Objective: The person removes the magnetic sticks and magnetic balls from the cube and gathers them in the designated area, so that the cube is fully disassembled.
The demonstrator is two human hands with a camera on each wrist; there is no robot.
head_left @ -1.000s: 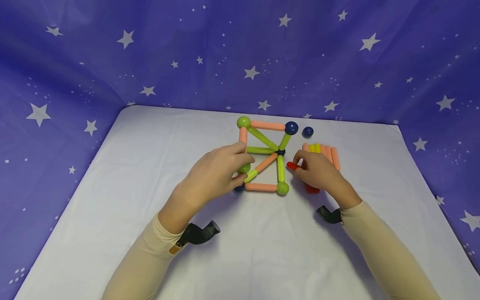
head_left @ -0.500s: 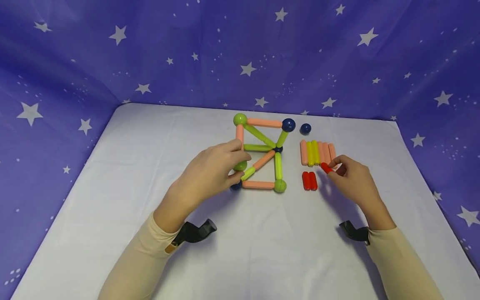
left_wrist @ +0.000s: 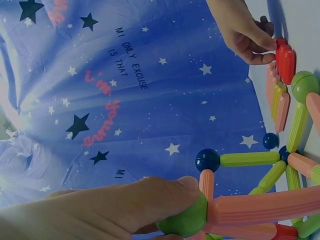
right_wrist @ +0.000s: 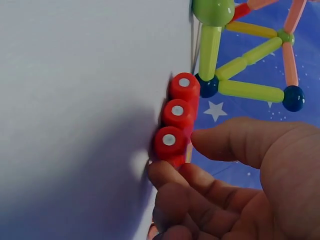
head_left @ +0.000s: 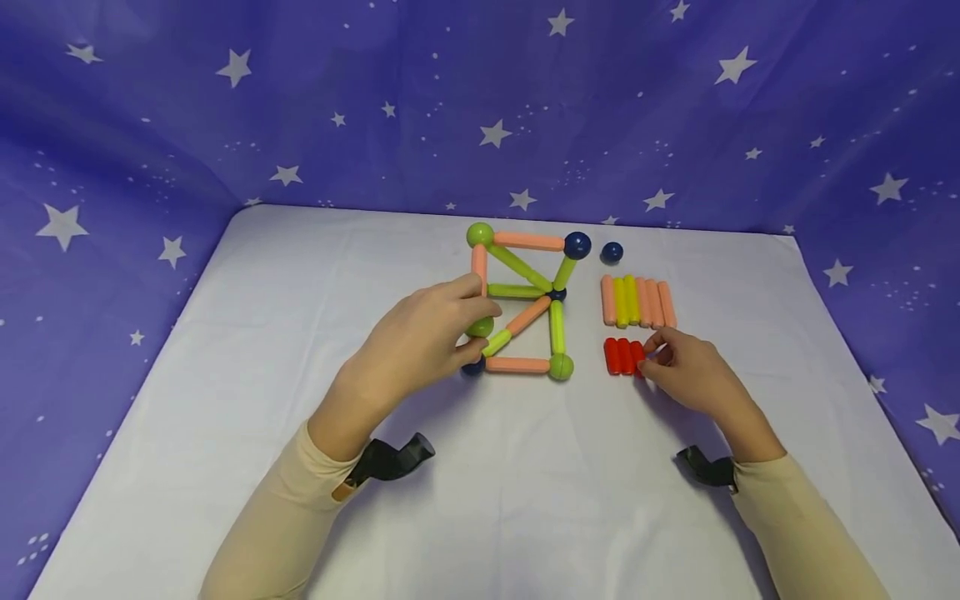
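Note:
A framework of magnetic rods and balls (head_left: 528, 242) stands on the white cloth, with pink and green rods meeting at a dark blue ball (head_left: 556, 294). At its left side my left hand (head_left: 420, 350) holds a green ball (left_wrist: 185, 220) between thumb and fingers. Three short red rods lie side by side to the right of the framework. My right hand (head_left: 693, 375) pinches the nearest short red rod (right_wrist: 169, 142), which lies against the other two. Its thumb is beside the rod and its fingertips are under the edge, in the right wrist view.
Behind the red rods lies a row of pink and yellow rods (head_left: 637, 302). A loose dark blue ball (head_left: 612, 252) sits beyond that row. A purple star-printed cloth (head_left: 495, 100) rises behind the table.
My right hand has carried the red rod rightward from beside the framework, then set it down alongside the other two red rods. My left hand stays on the green ball.

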